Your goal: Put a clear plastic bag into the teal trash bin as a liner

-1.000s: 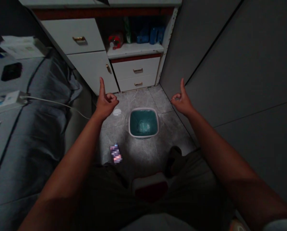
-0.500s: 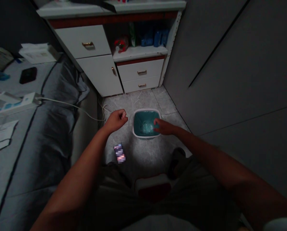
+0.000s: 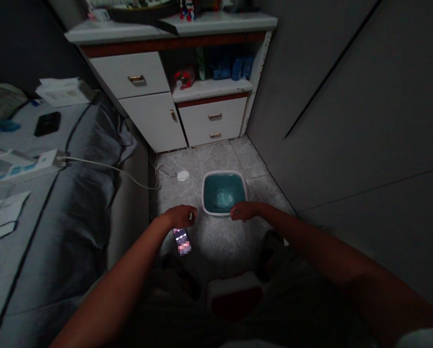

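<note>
A teal bin with a pale rim (image 3: 224, 172) stands on the grey tiled floor, its opening facing up. My left hand (image 3: 181, 216) hovers left of the bin's near corner, fingers curled closed; whatever they may pinch is too small to make out. Over the near right edge of the rim is my right hand (image 3: 244, 211), also closed, and I cannot tell whether it touches the bin. A lit phone (image 3: 181, 237) lies on the floor just below my left hand, partly covered by it. Beyond that hand is a small white oval object (image 3: 183, 175).
A white cabinet (image 3: 151, 123) with brass handles stands ahead. On the left, a grey-covered bed (image 3: 82, 145) carries a power strip (image 3: 46, 162), whose cable (image 3: 108, 166) runs to the floor. Grey panels (image 3: 365, 121) rise on the right. A red-and-white object (image 3: 234, 290) sits between my legs.
Both hands have drawn back toward me, the right from over the bin's inside to its near rim. The white oval object now shows. The view has tilted slightly up.
</note>
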